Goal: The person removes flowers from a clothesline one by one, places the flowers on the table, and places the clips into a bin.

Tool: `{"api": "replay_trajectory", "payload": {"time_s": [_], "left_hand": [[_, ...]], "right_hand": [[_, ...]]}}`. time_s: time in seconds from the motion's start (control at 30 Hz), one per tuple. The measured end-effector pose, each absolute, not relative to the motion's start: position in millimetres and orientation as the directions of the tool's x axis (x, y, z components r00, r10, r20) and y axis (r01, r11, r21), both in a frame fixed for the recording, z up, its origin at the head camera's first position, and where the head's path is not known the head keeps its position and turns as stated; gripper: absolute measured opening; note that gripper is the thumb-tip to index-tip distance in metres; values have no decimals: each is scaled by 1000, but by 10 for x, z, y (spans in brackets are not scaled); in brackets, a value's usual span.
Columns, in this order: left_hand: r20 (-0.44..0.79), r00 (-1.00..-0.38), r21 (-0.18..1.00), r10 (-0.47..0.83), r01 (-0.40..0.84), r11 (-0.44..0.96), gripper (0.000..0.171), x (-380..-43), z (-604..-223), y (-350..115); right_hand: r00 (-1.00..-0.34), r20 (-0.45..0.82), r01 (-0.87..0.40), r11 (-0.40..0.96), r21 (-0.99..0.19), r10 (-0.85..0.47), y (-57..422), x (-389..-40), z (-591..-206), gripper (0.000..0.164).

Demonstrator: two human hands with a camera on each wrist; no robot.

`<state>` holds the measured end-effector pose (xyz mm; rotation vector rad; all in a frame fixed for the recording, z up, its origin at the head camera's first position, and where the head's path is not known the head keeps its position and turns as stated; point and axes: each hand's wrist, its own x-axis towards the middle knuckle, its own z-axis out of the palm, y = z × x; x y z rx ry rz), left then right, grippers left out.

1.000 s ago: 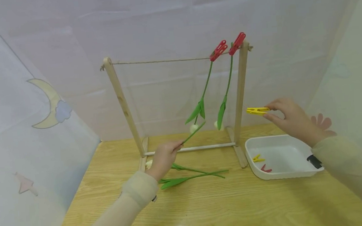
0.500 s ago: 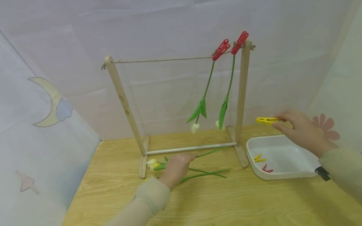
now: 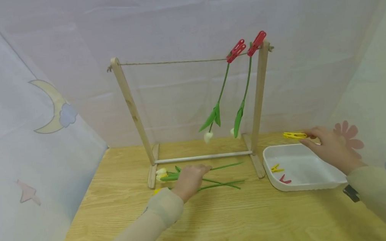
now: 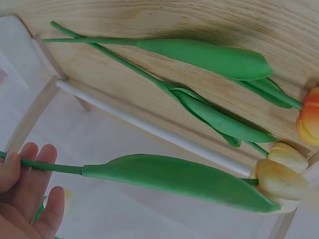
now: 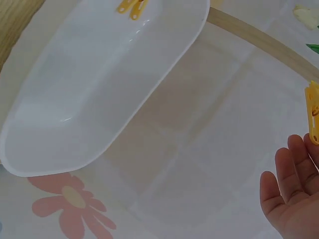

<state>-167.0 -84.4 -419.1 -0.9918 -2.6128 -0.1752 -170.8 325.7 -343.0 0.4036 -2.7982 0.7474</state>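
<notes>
My left hand (image 3: 190,178) pinches the stem of an artificial tulip (image 4: 179,181) low over the table, its pale yellow bloom pointing left in the head view. Two more tulips lie crossed on the wood, one of them an orange-yellow tulip (image 4: 311,117). Between thumb and fingertips my right hand (image 3: 330,148) holds a yellow clothespin (image 3: 295,135) above the back of the white basin. Two white tulips (image 3: 215,113) hang bloom down from a twine line (image 3: 174,62), each clipped by a red clothespin (image 3: 236,51).
A wooden frame (image 3: 133,112) stands on the table (image 3: 222,221) and carries the twine. The white basin (image 3: 314,184), at the right, contains a yellow clothespin (image 3: 276,168) and a red clothespin (image 3: 284,180). Printed cloth surrounds the table at the back and sides.
My left hand has moved down and right with the tulip, its stem now nearly level near the table. The right hand has lowered and shifted right, still holding the yellow clothespin.
</notes>
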Motion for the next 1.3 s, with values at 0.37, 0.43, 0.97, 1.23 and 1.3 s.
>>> {"api": "replay_trajectory", "payload": {"time_s": [0.37,0.43,0.97,1.23,1.3], "left_hand": [[203,-738,-108,644,637,764,39,-1700,-4334,-759],[175,-745,-129,644,631,765,38,-1694,-4352,-741],[16,-767,-221,641,622,751,34,-1699,-4503,-599],[1,-769,-241,639,620,747,32,-1706,-4551,-574],[1,-769,-244,639,619,746,30,-1707,-4557,-570]], "right_hand": [[-945,250,-309,822,-478,-210,3394,-1798,-3639,34],[-951,222,-299,826,-478,-215,3415,-1828,-3667,36],[-964,12,-239,851,-467,-264,3553,-2033,-3962,30],[-968,12,-226,856,-465,-249,3615,-2115,-4139,32],[-971,-12,-207,867,-453,-239,3630,-2123,-4163,34]]}}
